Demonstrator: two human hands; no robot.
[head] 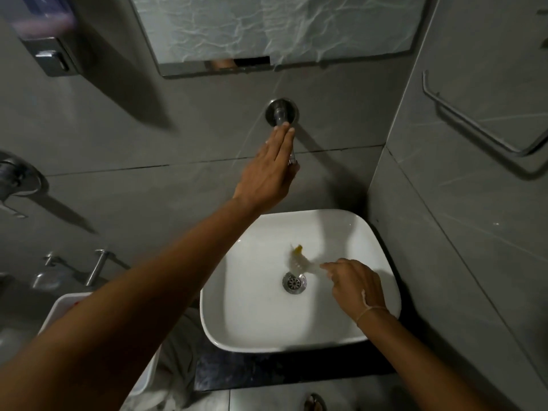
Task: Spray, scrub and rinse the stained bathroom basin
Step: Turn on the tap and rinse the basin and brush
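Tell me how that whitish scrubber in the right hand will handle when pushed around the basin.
The scrubber looks soft and floppy, blurred and shapeless beside the drain. It is probably light, since the right hand holds it in its fingertips. It may slide easily on the glossy basin.

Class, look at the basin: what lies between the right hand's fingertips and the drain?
In the head view, a blurred whitish brush with a yellow tip runs from the right hand across the white basin floor, just above the drain.
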